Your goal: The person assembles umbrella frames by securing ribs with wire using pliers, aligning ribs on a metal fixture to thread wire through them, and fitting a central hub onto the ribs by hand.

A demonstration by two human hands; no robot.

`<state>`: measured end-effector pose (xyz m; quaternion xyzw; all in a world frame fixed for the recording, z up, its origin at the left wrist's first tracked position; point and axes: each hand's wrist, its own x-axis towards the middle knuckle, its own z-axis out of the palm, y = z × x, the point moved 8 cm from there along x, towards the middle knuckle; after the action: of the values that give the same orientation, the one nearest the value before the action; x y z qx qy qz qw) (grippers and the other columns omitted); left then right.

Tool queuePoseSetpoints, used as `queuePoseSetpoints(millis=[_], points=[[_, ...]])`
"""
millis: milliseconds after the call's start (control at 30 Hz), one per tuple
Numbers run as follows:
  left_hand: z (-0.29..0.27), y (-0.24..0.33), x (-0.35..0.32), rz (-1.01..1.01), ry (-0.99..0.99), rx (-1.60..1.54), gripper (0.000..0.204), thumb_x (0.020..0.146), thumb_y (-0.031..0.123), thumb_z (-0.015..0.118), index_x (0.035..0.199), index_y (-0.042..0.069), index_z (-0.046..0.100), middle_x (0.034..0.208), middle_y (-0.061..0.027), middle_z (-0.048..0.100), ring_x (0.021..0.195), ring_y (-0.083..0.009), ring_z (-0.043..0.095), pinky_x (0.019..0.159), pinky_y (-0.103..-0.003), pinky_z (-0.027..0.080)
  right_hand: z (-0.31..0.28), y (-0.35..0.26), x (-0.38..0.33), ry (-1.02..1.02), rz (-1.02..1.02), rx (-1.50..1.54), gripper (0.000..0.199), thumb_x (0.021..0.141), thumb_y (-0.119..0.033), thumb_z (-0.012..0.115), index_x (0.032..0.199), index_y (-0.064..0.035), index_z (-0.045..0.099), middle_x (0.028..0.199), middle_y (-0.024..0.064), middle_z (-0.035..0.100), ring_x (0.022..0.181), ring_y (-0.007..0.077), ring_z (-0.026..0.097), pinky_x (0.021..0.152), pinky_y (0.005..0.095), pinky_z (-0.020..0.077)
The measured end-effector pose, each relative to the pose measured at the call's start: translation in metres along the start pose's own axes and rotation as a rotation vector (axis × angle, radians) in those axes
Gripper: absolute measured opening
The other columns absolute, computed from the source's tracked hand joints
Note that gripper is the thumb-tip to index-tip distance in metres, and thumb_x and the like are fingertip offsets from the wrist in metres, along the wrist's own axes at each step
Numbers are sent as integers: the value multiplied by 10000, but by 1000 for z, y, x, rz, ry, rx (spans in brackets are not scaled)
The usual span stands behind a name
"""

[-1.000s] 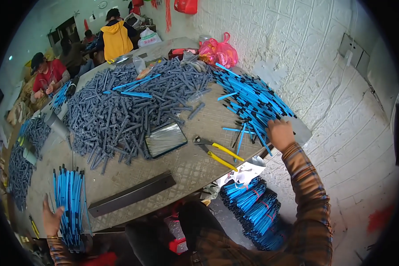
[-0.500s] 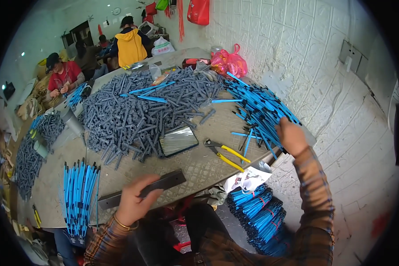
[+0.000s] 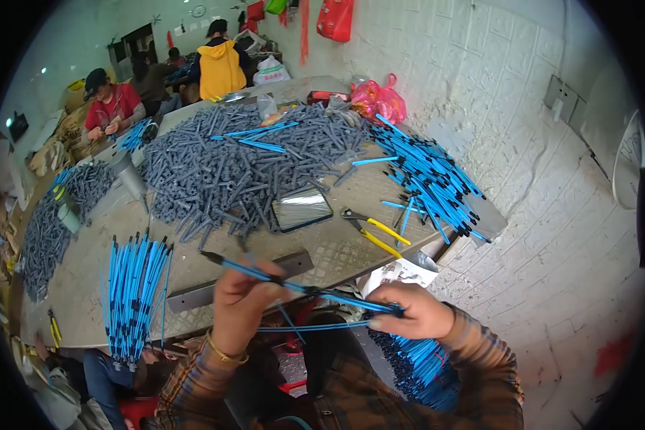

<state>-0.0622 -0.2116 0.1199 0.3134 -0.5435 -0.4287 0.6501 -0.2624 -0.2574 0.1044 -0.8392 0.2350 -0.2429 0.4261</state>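
In the head view, holds slim black-ended blue rods (image 3: 342,297) aslant in front of the body with both hands, over the near edge of the table (image 3: 75,287). Pinches the rods between thumb and fingers of the left hand (image 3: 240,302), with a dark tip jutting out beyond; presses thumb and fingers of the right hand (image 3: 414,312) together around the black ends opposite. Just beyond the left hand, a dark metal bar (image 3: 192,296); to its left, a fanned bundle of blue rods (image 3: 132,290). Farther in, a heap of grey plastic sleeves (image 3: 244,172), a shallow tray of thin pale strands (image 3: 301,209), yellow-handled pliers (image 3: 385,231) and a loose pile of blue rods (image 3: 437,183) near the wall. By way of writing, dark print on a crumpled white bag (image 3: 408,271) at the table edge and reddish print on a white plastic bag (image 3: 270,70) at the far end, both too small to make out.
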Motion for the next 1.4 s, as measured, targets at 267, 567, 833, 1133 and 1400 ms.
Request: queuePoseSetpoints(millis=[267,567,833,1133,1400], points=[[4,-19,-3,-122,305,-375,115,852,82,555,921,58,466,832,-64,570,624,-142,549,658,-285,487,55,58,-24,-227,268,317,231,863,-245,584,962,-41,541,709,0,511,665,89,483,586,245,403],[23,-44,-10,-222,171,-875,176,915,290,468,1015,151,511,736,0,555,487,-62,384,511,-249,360,1,77,-18,48,260,631,296,909,-257,499,1066,-7,487,688,-21,508,578,101,483,549,235,430],[37,-39,-40,-342,60,-782,253,918,327,443,1024,118,537,611,-22,515,400,-91,335,440,-282,294,-219,175,3,483,599,-1197,201,830,-240,522,843,-50,586,905,163,604,783,321,600,655,427,485],[8,-45,-65,-376,9,-569,278,927,286,428,1101,101,540,549,-15,434,428,-125,350,405,-260,289,-210,171,20,560,340,-1332,218,861,-230,480,839,-21,539,856,177,606,789,340,598,638,457,476],[-7,-57,-55,-432,282,-613,299,899,187,491,1181,89,490,968,-115,569,807,-180,519,658,-309,429,-192,112,19,621,149,-729,199,881,-193,514,842,-1,479,708,235,556,642,417,538,548,446,429]])
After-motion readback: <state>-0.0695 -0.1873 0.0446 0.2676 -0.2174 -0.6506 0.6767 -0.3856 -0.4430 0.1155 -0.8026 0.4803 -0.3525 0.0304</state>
